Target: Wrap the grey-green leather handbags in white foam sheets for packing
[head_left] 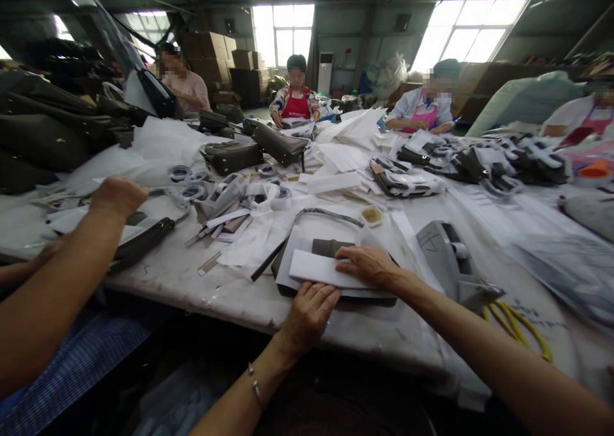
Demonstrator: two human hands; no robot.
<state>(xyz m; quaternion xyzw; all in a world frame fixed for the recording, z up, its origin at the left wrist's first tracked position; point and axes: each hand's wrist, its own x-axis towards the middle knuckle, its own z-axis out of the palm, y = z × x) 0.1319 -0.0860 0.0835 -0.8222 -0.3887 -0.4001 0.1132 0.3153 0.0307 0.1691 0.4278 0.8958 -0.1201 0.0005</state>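
Observation:
A dark olive handbag (288, 287) lies flat on the table in front of me, with a white sheet over much of it. Its handle (330, 213), wrapped in clear plastic, arches towards the far side. Across the bag rests a folded white strip (311, 267), which looks like foam or paper. My left hand (309, 311) is closed at the strip's near edge, fingers together and thumb hidden. From the right, my right hand (367, 266) reaches over the strip, its fingers stretched out flat on top.
A grey tape dispenser (444, 260) and a yellow cord (518, 327) lie to the right. A small dish (371, 215) stands behind the bag. On the left, a co-worker's arm (77, 270) extends over another bag (144, 241). Several people work across the table among bags and white sheets.

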